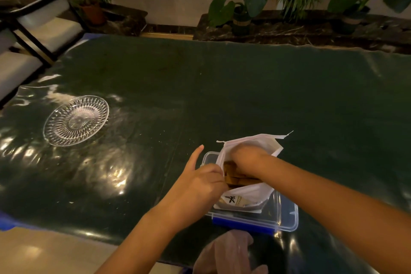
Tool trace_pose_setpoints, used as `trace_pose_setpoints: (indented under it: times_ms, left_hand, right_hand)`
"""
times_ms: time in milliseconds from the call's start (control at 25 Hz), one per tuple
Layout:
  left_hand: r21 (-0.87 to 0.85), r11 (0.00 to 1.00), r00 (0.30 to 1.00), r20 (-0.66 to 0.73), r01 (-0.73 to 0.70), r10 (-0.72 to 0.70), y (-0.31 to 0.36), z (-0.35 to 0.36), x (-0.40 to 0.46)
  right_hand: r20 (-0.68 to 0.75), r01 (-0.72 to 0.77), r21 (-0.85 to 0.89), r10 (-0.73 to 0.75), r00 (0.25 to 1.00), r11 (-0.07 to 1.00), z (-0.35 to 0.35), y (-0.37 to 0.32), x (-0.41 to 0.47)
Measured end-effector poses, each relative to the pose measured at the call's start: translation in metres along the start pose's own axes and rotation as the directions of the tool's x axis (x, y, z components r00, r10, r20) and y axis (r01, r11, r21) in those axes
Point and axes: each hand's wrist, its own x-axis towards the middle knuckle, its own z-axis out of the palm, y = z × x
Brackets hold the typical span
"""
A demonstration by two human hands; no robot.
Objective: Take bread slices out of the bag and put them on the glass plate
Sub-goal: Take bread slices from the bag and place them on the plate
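Both hands [200,181] [248,158] open bag [246,196], its label unreadable.

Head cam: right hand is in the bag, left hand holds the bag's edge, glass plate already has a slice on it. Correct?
Not quite. In the head view the glass plate is empty; no slice is on it yet. The rest holds: the right hand is in the bag, over the bread slices, and the left hand holds the bag's edge.

The desk [222,87] is dark green. The glass plate [76,120] is clear with a radiating cut pattern. The bag [251,147] is white, the bread slices [235,177] brown, and the clear box [287,218] has a blue clip.
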Motion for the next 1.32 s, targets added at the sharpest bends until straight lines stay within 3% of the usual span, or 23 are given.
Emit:
trace_pose_setpoints:
  times_ms: [160,440,760,920,1080,1320]
  left_hand:
    - [0.002,1.0,1.0,0.006,-0.003,0.003,0.003,-0.001,0.002]
    - [0.039,0.999,1.0,0.016,-0.01,0.009,0.005,-0.002,0.002]
    - [0.034,0.999,1.0,-0.006,0.009,-0.009,0.004,-0.004,-0.004]
    - [0.04,0.999,1.0,0.005,-0.001,0.0,0.007,-0.003,-0.004]
    - [0.036,0.999,1.0,-0.031,0.004,-0.003,0.003,0.0,-0.003]
    - [0.027,1.0,0.997,-0.078,0.015,-0.012,-0.002,0.005,-0.008]
  right_hand:
    - [-0.028,0.032,0.133,-0.028,0.999,0.991,0.008,0.013,0.006]
    - [-0.225,0.177,-0.045,-0.183,0.957,0.983,0.027,0.032,0.002]
    - [-0.182,0.243,0.095,-0.223,0.958,0.965,0.04,0.037,0.004]
    - [-0.266,0.256,-0.033,-0.255,0.93,0.966,0.044,0.036,0.006]
    - [-0.121,0.282,-0.025,-0.283,0.952,0.959,0.043,0.034,0.016]
    - [-0.126,0.303,0.027,-0.298,0.946,0.952,0.035,0.04,0.01]
